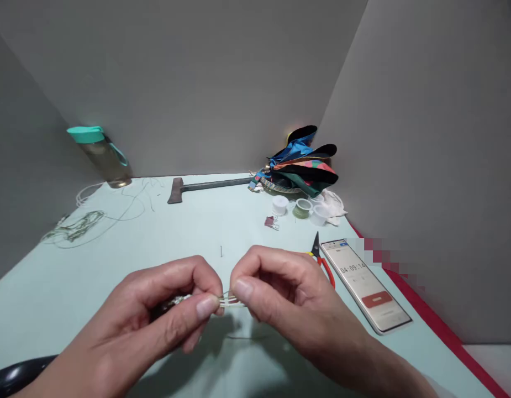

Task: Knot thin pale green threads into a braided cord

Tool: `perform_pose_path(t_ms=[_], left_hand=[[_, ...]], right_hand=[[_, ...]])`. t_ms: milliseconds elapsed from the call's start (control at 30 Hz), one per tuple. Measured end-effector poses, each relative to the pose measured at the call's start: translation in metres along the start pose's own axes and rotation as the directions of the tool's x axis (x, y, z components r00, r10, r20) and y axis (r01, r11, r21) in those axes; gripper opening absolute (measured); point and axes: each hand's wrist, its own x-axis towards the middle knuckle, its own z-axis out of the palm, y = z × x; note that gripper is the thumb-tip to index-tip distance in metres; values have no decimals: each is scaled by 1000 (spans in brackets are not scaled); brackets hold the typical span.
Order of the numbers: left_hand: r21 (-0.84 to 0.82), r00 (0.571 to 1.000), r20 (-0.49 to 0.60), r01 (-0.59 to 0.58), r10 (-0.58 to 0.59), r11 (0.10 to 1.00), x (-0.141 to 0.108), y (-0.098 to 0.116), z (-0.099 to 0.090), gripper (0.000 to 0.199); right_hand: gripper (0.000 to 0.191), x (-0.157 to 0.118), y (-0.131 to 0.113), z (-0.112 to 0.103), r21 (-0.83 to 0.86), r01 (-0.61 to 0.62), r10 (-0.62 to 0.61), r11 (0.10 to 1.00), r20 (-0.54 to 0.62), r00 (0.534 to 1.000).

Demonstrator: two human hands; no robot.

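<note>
At the far left, a loose tangle of thin cord lies on our pale green table mat, with a long strand trailing towards a water bottle with a green lid, which stands tilted in the corner. Low at the left edge, a curved black object shows, too cut off to name.

Our left hand comes in from the lower left, fingers curled and thumb pressed forward. Our right hand mirrors it from the lower right. Both grips are narrow pinches between thumb and fingertips, and they meet over the mat on a few strands of pale cord, which stretch between the two thumbs. Something beaded or knotted seems to sit inside the left grip, but it is too hidden to tell.

Beyond our hands, a small hatchet lies along the back of the mat, and a pin sits alone nearer us. Further right are a heap of colourful cloth, a white cup, a green spool, a binder clip, red-handled scissors and a phone showing a timer. A red strip edges the mat, and grey walls enclose it.
</note>
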Motion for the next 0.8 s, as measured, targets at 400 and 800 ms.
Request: perform_pose_path(t_ms=[400, 800], left_hand=[[2, 997, -39, 64, -64, 998, 7, 0, 3, 32], [8, 995, -55, 79, -78, 997, 5, -3, 5, 40]], right_hand=[[18, 1, 11, -2, 112, -119, 121, 987, -14, 993], [21, 4, 8, -2, 285, -320, 315, 903, 66, 947]])
